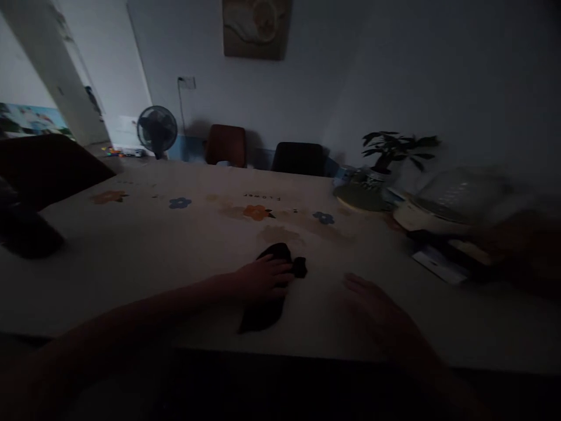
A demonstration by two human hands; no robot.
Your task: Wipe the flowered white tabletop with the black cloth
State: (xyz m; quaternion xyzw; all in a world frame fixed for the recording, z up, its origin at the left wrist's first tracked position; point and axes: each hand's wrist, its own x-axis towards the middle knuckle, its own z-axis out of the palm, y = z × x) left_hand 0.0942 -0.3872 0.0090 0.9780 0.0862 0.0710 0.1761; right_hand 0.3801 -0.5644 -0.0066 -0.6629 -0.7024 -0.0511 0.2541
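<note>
- Cloth (267,292): small, dark, near-black piece of soft fabric, lying crumpled on the bench (131,257) just this side of the brown flower print (280,235).
- Looks limp and light by the way it slumps flat; no stiffness to be seen; probably folds or bunches under any press and drags easily over the smooth covering.
- Not fragile, not slippery by the look of it; little risk in a firm pinch.
- Best taken at the free corner poking out beyond the fingers, on the side toward the plant (394,149), or at the longer tail nearest the bench's front edge; pinching through a bunched middle would likely lift it as a lump.
- Shape: one rounded hump at the far end, a small tab at the side, a longer lobe trailing toward the front edge. Too dim to tell weave, seams or whether it is a sock, a rag or a pouch.
- Left hand (263,279): laid palm-down on the middle of the cloth, fingers spread flat across it, pressing rather than gripping.
- Right hand (377,316): open, fingers loosely extended, empty, low over the bench near the cloth on the plant side, apart from it.
- Beyond the cloth: plant in a pot, a covered dish (456,202) next to it, a fan (156,130) and chairs (263,153) behind the far edge.
</note>
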